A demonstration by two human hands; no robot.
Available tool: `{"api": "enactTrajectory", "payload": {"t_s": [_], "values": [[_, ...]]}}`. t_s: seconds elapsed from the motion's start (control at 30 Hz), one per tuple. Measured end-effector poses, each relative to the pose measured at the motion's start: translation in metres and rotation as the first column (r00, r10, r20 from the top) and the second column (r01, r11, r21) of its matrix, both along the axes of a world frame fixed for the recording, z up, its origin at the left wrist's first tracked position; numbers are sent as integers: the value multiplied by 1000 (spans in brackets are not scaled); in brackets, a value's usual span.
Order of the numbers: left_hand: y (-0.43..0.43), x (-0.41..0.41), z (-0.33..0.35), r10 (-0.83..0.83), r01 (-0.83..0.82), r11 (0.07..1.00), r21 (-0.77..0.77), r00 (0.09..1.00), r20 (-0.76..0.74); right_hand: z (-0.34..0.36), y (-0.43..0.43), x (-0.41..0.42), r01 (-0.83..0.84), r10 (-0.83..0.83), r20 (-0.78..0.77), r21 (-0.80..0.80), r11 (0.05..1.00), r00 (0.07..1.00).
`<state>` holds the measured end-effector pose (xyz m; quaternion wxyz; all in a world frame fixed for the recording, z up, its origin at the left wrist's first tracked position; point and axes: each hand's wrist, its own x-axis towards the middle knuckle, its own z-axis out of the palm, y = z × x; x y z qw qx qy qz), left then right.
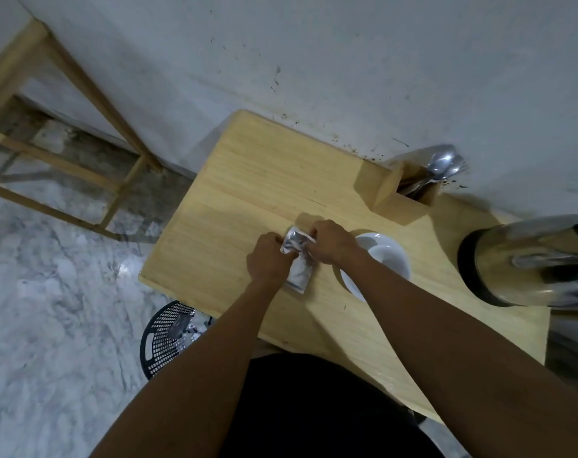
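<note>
Head view: the left hand and the right hand are each pinching the top of a small foil sachet near the middle of the bench, just beside a white bowl. The sachet is looking light, thin, crinkly and likely slippery, so it is best gripped at its top edge. The hands are hiding the fingertips and the seam, so whether the sachet is torn is unclear.

On the table: packet mid-front, bowl just right of it, box behind the bowl, spoons in the box, kettle far right. Basket on the floor, left.
</note>
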<state>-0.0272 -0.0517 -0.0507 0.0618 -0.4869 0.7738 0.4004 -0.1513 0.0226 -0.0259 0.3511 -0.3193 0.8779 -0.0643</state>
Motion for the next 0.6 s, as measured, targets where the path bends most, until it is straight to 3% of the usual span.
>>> {"api": "enactTrajectory", "payload": {"t_s": [0.2,0.4,0.6], "values": [[-14,4,11,62,-25,983,181,977,-202,22,7,-9,130,-115,92,-175,976,989],[-31,4,68,97,106,909,402,886,-453,71,29,-9,399,-263,342,-428,811,902],[-35,-16,120,41,183,914,361,846,-531,116,43,-8,511,-296,447,-502,698,844]]}}
